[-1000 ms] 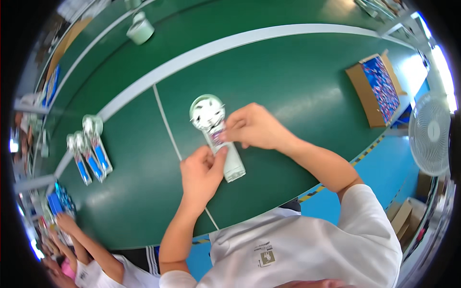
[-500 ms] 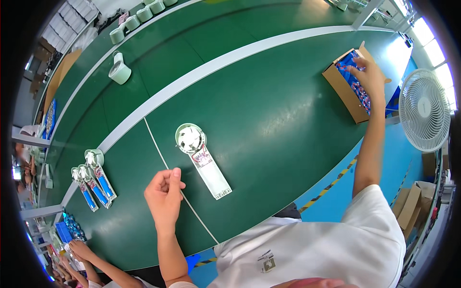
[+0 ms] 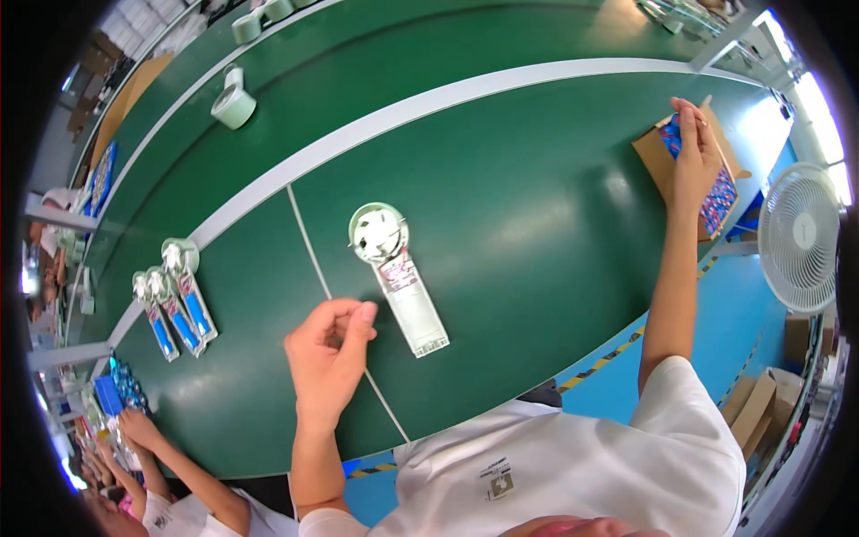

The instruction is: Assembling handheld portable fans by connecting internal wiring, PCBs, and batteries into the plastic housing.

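I see the long green conveyor belt (image 3: 501,206) filling most of the view, with a white stripe (image 3: 447,103) running along it from far right to near left. At the right edge stands a white floor fan (image 3: 799,237). On the belt's right end sits an open cardboard box (image 3: 651,154) packed with blue printed packs. My right hand (image 3: 693,152) reaches into that box, fingers laid flat over the packs; I cannot tell whether they are closed on one. In the middle of the belt lies a clear blister pack holding a small white round fan (image 3: 398,273), round head toward the far side, tail toward me. My left hand (image 3: 329,362) hovers just left of and nearer than that pack, not touching it, fingers curled with thumb and forefinger pressed together; nothing visible is between them. Well to the left lie three similar finished packs with blue cards (image 3: 174,300), side by side. Far left, a roll of pale tape (image 3: 233,106) rests on the belt. At the near left corner, another person's hands (image 3: 134,428) work over blue items.
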A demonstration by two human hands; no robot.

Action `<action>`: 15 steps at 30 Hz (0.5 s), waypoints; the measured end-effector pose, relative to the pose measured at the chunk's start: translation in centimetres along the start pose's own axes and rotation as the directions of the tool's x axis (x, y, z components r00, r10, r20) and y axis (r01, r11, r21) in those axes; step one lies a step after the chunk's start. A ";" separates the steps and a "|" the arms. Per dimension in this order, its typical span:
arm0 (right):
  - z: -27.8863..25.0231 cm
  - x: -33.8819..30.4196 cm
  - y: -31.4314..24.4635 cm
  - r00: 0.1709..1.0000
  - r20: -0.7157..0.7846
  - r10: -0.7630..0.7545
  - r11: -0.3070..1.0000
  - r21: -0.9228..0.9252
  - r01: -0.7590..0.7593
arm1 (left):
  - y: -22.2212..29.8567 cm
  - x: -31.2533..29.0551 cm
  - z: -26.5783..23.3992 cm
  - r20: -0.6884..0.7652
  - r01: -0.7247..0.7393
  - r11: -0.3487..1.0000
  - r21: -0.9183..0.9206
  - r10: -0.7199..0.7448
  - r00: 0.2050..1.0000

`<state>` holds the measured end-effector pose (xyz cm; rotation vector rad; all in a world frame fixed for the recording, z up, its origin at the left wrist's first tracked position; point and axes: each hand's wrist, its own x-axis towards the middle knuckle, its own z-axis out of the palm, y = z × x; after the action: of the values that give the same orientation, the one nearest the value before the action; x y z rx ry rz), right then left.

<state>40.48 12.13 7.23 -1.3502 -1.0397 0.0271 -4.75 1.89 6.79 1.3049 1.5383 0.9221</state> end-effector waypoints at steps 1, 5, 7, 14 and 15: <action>2.3 -1.3 -1.3 0.996 0.019 0.085 0.979 0.183 -0.087 | 0.2 -0.1 0.3 0.023 -0.029 1.000 0.004 0.029 0.999; 9.4 -8.9 -8.8 0.415 0.900 0.136 0.652 0.234 -0.721 | -0.1 -0.4 2.2 0.015 -0.179 0.982 -0.054 0.180 0.984; 10.4 -12.8 -12.8 0.194 0.972 0.132 0.768 0.023 -0.640 | -0.4 -0.2 2.8 -0.032 -0.345 0.938 -0.037 0.344 0.938; 11.0 -17.1 -15.1 0.208 0.975 -0.076 0.904 0.155 -0.397 | -1.0 0.0 3.1 -0.278 -0.663 0.727 0.178 0.684 0.675; 10.9 -17.5 -15.0 0.182 0.980 -0.079 0.906 0.146 -0.396 | -1.5 0.4 3.2 -0.299 -0.648 0.741 0.178 0.668 0.681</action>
<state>15.62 6.42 7.43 -0.9549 -1.8250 1.4289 -2.21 1.99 4.24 1.8763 1.3449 1.6511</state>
